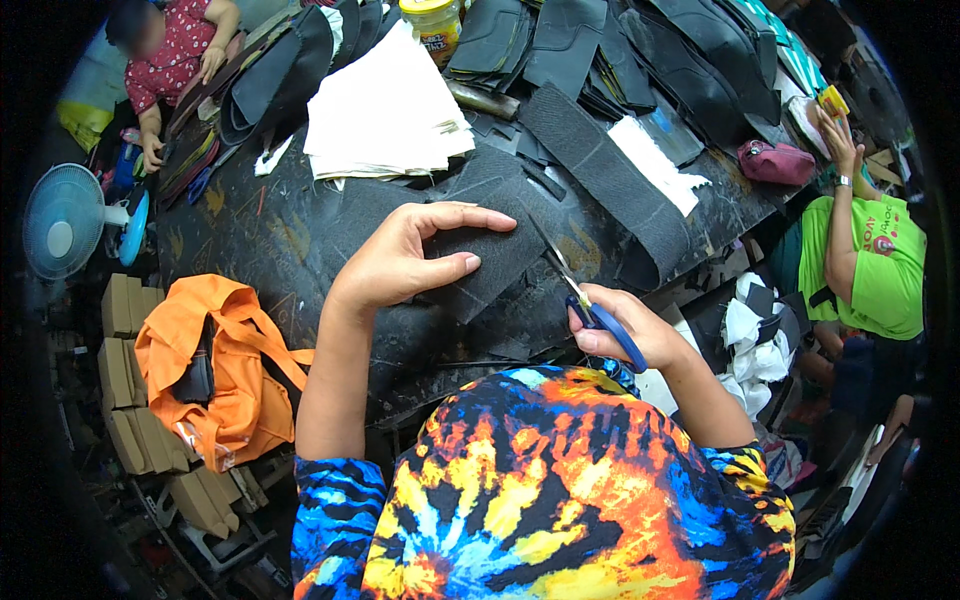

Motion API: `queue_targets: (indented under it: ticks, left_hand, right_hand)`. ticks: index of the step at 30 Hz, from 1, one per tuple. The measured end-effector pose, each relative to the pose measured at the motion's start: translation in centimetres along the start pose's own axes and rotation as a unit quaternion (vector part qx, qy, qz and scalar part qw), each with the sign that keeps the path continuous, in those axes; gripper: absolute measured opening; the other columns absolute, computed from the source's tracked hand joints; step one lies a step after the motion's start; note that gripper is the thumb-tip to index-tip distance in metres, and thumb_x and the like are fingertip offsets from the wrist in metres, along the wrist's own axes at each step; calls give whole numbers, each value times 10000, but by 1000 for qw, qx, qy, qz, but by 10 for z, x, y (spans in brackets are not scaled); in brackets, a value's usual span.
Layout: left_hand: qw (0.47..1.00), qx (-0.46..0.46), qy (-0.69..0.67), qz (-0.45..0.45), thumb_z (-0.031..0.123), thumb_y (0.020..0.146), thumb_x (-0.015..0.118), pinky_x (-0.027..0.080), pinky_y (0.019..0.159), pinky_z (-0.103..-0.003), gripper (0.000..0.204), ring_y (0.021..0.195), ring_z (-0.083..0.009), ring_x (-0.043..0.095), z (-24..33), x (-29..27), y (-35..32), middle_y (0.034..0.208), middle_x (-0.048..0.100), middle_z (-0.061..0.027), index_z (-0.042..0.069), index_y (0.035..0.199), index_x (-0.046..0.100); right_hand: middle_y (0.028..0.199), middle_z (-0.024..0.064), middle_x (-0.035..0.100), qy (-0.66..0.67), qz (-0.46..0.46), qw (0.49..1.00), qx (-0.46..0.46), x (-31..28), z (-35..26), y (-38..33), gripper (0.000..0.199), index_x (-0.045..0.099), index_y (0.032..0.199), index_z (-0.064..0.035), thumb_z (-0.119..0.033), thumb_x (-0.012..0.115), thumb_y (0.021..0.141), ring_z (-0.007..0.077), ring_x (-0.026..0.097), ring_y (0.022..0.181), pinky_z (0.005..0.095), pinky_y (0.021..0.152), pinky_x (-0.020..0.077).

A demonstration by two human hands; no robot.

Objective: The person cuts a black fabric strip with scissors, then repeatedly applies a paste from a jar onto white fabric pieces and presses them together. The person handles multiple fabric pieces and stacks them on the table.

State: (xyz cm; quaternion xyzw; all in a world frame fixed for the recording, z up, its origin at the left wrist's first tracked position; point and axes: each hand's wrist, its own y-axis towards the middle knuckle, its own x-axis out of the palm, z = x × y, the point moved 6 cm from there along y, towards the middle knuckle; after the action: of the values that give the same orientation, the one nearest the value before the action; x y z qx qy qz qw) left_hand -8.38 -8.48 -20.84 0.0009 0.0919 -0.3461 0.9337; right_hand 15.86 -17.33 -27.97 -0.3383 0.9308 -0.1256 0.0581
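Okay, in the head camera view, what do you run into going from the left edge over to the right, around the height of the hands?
Orange bag → left hand on the black fabric piece → scissors in the right hand → person in a green shirt.

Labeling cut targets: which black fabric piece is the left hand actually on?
The dark piece flat under the left hand, by the scissors in the right hand. The long black strip and stacked pieces behind lie untouched.

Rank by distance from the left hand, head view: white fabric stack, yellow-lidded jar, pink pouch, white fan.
From the left hand:
1. White fabric stack, just beyond the hand on the table.
2. Yellow-lidded jar, at the far table edge behind the stack.
3. White fan, off the table to the left, and pink pouch, far right: too close to call.
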Motion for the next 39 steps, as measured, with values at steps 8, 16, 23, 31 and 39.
queue_targets:
  ticks: [8,16,23,31,39]
  left_hand:
    - [1000,-5,-3,-6,115,886,771,443,1145,-350,439,1257,-197,646,-2,1,0,1318,726,-104,5,1310,739]
    - [998,12,45,-51,70,900,714,467,1109,-351,419,1248,-218,648,9,18,-1,1310,724,-123,5,1314,725]
    - [928,-15,252,273,-10,883,706,490,1060,-350,318,1196,-226,671,23,-73,-55,1269,717,-125,21,1198,735]
    - [957,28,28,287,124,1004,705,594,880,-326,355,1049,-210,736,-29,-18,-10,1169,753,-146,87,1353,652]
    - [881,-54,-460,94,238,1033,688,567,998,-420,812,1232,-232,670,-35,91,97,1545,521,-183,261,1698,223]
  right_hand:
    - [787,-62,576,71,27,991,106,4,12,-7,265,610,907,-78,-243,810,962,32,520,730,227,651,419]
    - [752,-79,566,92,36,992,83,4,4,-2,316,624,823,-57,-244,848,944,5,484,698,233,585,393]
    - [746,-17,542,-215,303,925,-82,-76,-55,-50,373,606,881,-45,-235,920,817,74,508,685,279,604,431]
    - [858,81,682,-246,399,882,-50,-144,-30,-42,349,637,1025,10,-225,853,883,167,650,792,332,751,523]
    - [870,-55,599,-14,272,958,-94,-109,-62,-28,284,676,1023,-50,-187,846,841,47,531,787,215,713,415]
